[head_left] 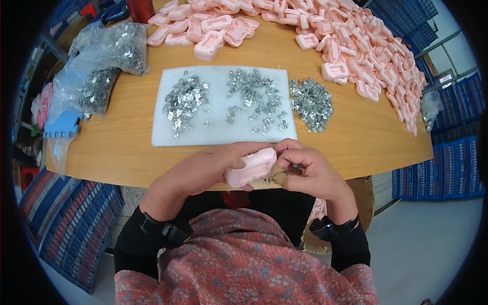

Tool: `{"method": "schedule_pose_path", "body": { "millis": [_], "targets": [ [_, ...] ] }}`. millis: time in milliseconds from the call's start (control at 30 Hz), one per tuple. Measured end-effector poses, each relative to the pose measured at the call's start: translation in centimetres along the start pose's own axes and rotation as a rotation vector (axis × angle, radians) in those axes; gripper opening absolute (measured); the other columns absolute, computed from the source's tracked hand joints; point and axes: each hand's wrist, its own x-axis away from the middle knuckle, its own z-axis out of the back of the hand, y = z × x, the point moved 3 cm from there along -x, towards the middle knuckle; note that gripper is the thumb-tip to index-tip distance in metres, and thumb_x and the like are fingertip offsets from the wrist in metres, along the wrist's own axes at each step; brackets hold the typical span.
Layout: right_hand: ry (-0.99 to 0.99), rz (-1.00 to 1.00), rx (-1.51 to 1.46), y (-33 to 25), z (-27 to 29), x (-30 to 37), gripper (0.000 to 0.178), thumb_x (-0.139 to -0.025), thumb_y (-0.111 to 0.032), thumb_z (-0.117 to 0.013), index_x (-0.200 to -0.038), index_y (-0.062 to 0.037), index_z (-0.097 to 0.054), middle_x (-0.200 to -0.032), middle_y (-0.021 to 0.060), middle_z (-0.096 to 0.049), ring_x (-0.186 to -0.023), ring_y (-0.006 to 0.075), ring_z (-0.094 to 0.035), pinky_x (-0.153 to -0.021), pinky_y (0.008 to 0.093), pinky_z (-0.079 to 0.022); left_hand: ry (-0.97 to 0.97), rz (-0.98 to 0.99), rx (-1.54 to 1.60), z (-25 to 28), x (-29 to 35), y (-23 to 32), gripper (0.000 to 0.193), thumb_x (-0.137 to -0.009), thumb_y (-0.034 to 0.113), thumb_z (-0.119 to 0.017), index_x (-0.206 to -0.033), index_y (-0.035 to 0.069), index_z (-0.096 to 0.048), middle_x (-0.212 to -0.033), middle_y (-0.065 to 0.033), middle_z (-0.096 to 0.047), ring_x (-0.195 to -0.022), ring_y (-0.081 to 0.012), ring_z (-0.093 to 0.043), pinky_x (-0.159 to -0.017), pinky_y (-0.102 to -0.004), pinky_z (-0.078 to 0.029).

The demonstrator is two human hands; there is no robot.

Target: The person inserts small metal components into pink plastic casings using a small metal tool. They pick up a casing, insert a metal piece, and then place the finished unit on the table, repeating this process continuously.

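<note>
A pale pink plastic casing with a rectangular recess is gripped in my left hand, just above the table's front edge. Against the casing's right end, the thumb and fingers of my right hand are pinched together, some with tan coverings. Whatever lies between those fingertips is too small or hidden to make out. Beyond my hands lies a white foam mat, bearing a left pile of small metal clips and a looser right pile of clips.
Another heap of metal clips sits right of the mat on the wooden table. Many pink casings cover the back and right. Clear plastic bags of metal parts stand at left. Blue racks flank the table.
</note>
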Motion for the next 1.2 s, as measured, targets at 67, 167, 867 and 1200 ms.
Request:
{"method": "schedule_pose_path", "body": {
  "millis": [67, 167, 867, 1200],
  "targets": [
    [-0.031, -0.013, 0.068, -0.4, 0.1, 0.2, 0.023, -0.074, -0.004, -0.068, -0.097, 0.0015, -0.065, -0.103, 0.0041, -0.057, -0.093, 0.0148, -0.057, -0.084, 0.0286, -0.048, -0.104, 0.076, -0.002, 0.3, 0.2, 0.0, 0.05, -0.1, 0.029, -0.046, -0.142, 0.002, -0.044, -0.128, -0.0135, -0.057, -0.111, -0.0215, -0.062, -0.081, -0.0321, -0.057],
    [-0.068, 0.01, 0.136, -0.5, -0.4, 0.4, 0.023, -0.074, -0.007, -0.069, -0.096, 0.0005, -0.065, -0.101, 0.0055, -0.059, -0.092, 0.0175, -0.059, -0.084, 0.0295, -0.049, -0.129, 0.157, -0.131, 0.1, 0.0, 0.6, 0.053, -0.1, 0.034, -0.049, -0.144, 0.005, -0.041, -0.12, -0.0111, -0.06, -0.099, -0.0193, -0.067, -0.072, -0.0296, -0.058],
    [0.569, 0.185, 0.18, 1.8, -3.2, -1.8, 0.014, -0.08, 0.0, -0.07, -0.092, 0.001, -0.064, -0.086, 0.0057, -0.059, -0.075, 0.0129, -0.062, -0.064, 0.0265, -0.05, 0.103, -0.039, 0.382, 0.4, -1.3, -2.5, 0.05, -0.108, 0.038, -0.029, -0.146, 0.006, -0.039, -0.109, -0.0135, -0.064, -0.087, -0.0227, -0.069, -0.074, -0.0391, -0.061],
    [0.608, 0.306, 0.609, 1.1, -3.2, -2.0, 0.018, -0.071, -0.003, -0.069, -0.088, -0.0029, -0.064, -0.082, 0.0117, -0.059, -0.077, 0.0309, -0.06, -0.067, 0.0388, -0.049, 0.192, -0.039, 0.37, 0.6, -1.5, -3.3, 0.049, -0.107, 0.037, -0.034, -0.144, 0.005, -0.041, -0.113, -0.0116, -0.062, -0.093, -0.0214, -0.068, -0.078, -0.0408, -0.061]
  ]
}}
